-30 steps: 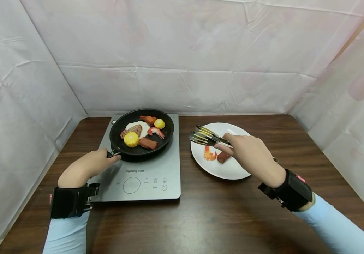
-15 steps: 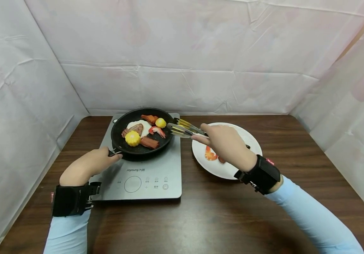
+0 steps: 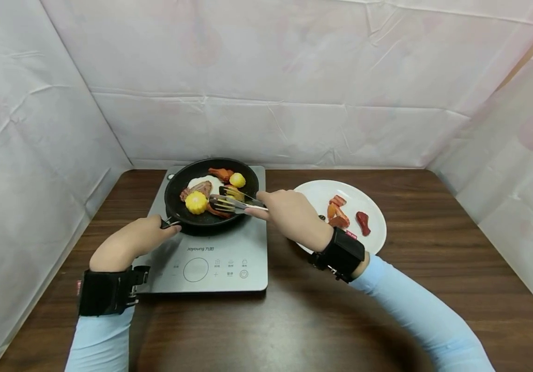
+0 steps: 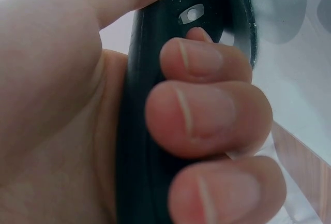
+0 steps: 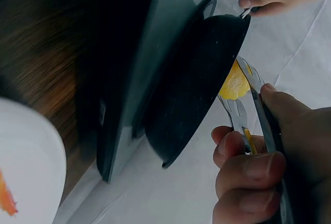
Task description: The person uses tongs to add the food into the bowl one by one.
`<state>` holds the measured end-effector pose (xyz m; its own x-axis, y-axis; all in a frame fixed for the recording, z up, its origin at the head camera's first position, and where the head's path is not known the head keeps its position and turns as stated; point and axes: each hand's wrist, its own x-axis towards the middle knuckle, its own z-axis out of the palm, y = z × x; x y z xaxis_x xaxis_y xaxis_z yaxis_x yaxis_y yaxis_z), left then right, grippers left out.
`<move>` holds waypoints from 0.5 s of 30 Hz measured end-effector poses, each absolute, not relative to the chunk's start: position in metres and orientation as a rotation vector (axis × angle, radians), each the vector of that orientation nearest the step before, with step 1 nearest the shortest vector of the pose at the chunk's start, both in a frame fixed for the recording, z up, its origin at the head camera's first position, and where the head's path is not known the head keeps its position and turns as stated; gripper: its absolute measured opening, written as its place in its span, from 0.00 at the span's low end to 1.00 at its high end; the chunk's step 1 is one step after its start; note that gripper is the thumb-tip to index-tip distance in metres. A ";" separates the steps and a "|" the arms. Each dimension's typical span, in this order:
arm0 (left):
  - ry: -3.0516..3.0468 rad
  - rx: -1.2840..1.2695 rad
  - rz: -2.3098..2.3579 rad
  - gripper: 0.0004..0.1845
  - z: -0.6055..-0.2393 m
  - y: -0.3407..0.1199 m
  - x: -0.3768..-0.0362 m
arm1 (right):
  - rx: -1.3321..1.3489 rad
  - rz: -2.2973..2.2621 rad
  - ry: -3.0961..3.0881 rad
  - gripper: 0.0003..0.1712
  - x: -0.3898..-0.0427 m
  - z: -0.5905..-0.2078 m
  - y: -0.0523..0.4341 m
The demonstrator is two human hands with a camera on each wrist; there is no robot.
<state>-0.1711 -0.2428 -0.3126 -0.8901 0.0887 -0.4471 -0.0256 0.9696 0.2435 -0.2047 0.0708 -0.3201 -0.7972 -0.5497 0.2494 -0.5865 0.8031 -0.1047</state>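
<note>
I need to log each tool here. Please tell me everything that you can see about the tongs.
The tongs are shiny metal with two slotted, fork-like ends and yellow tips. The right hand holds them at mid-length, arms nearly level. Their ends reach over the black pan and sit at the shrimp, beside the corn. Whether they already pinch it cannot be told.

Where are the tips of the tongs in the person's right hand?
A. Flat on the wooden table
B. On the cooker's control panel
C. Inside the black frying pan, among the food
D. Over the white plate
C: the tongs held by the right hand reach into the frying pan, beside the corn.
</note>
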 end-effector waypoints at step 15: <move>2.661 0.041 0.340 0.40 -0.313 -0.243 -0.173 | 0.910 0.212 -2.851 0.28 -0.206 -0.323 0.044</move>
<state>-0.1726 -0.2427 -0.3131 -0.8960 0.0851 -0.4358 -0.0272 0.9691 0.2453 -0.2061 0.0435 -0.3229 -0.8068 -0.5638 0.1764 -0.5837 0.8068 -0.0909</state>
